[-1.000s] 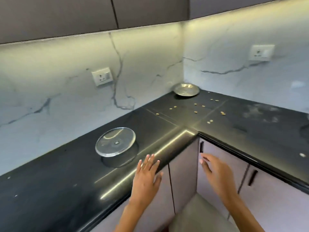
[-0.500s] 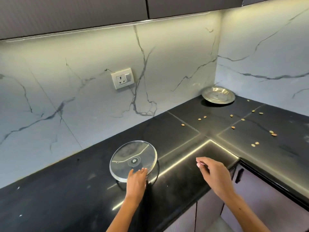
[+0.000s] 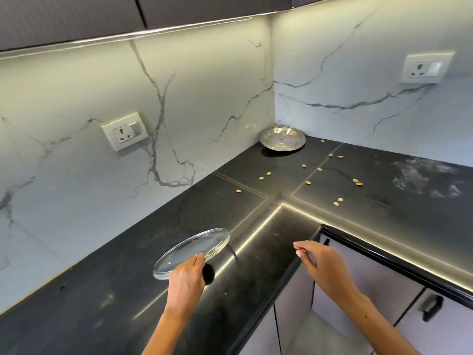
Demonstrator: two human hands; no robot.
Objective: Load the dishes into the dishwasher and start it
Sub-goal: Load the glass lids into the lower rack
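1. The glass lid [image 3: 192,252] is tilted, its far edge raised clear of the black worktop [image 3: 268,252], near the front edge of the left run and just short of the inner corner. A dark knob shows beneath it by the palm.
2. The left hand [image 3: 188,280] grips the lid's near rim, fingers curled over the top edge; the thumb is hidden, so how firmly it holds I cannot tell.
3. The right hand [image 3: 323,265] hovers over the worktop's front edge at the inner corner, fingers loosely bent and holding nothing.
4. A steel plate [image 3: 282,138] lies in the back corner, well apart from the lid and not yet collected.
5. Small seeds [image 3: 268,173] are scattered across the worktop between plate and inner corner.
6. No dishwasher is in view; only pale cabinet doors [image 3: 371,285] show below the worktop.
7. Risks, as a judgement: the lid is smooth glass held at one rim by one hand, so it could slip and strike the hard stone or swing into the worktop's edge while being carried. Reaching for the plate could sweep seeds onto the floor.
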